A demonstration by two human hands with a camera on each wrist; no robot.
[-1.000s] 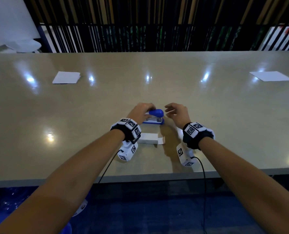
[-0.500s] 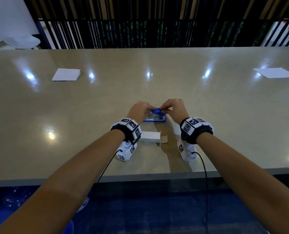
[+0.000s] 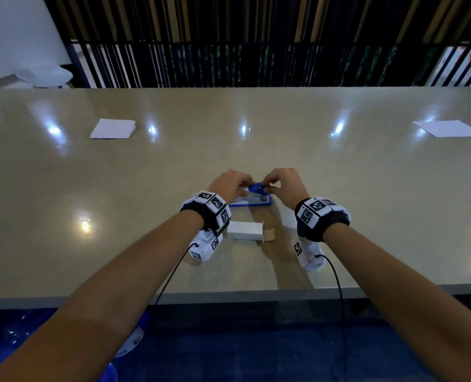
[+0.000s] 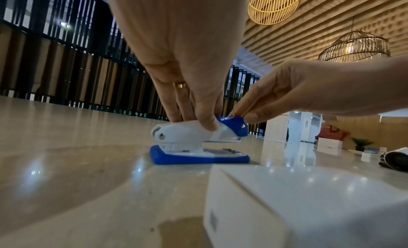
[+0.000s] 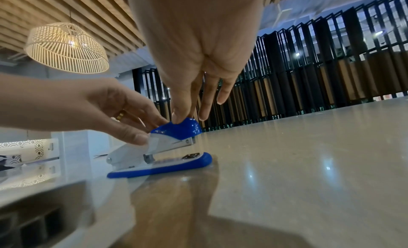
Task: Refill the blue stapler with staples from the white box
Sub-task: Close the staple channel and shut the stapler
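Both hands pinching the blue stapler on the table.

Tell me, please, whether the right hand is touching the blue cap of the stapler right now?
Touching. In the right wrist view the right hand has its thumb and a fingertip on the blue cap of the stapler; the left wrist view shows the same pinch.
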